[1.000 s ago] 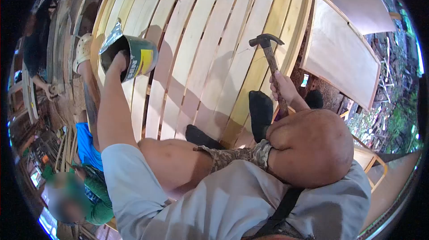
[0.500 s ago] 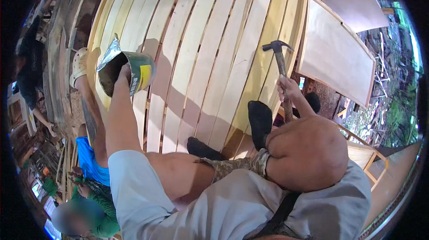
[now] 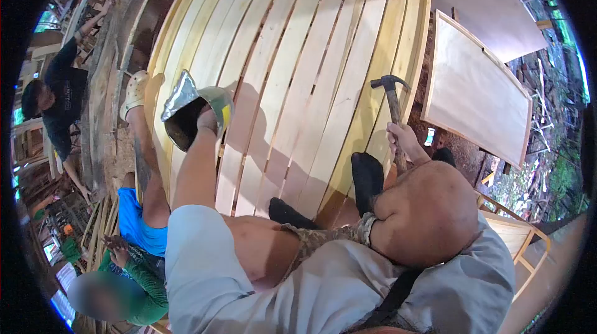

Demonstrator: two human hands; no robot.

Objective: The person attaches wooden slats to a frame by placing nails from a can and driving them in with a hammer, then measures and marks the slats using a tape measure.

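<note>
My left hand (image 3: pixel 207 121) reaches into the mouth of a tipped metal can (image 3: pixel 219 105), and its fingers are hidden inside. The can has a torn foil lid (image 3: pixel 180 96) bent outward and a green and yellow label partly in view. It lies over the pale wooden slats (image 3: pixel 292 79), where I sit with dark socks on. My right hand (image 3: pixel 403 139) is closed around the wooden handle of a claw hammer (image 3: pixel 390 88). The hammer stands upright in view with its dark head away from me, above the slats' right side.
A framed white panel (image 3: pixel 479 85) leans beyond the right edge of the slats. At left sit a person in a green sleeve (image 3: pixel 146 293) and blue shorts (image 3: pixel 140 222), with a clog (image 3: pixel 134 93) on the slats' edge. Another person in black (image 3: pixel 65 95) is farther left, among boards.
The view has shifted, so the slats and can appear farther right. The can has turned and shows less of its label. My right hand still grips the hammer.
</note>
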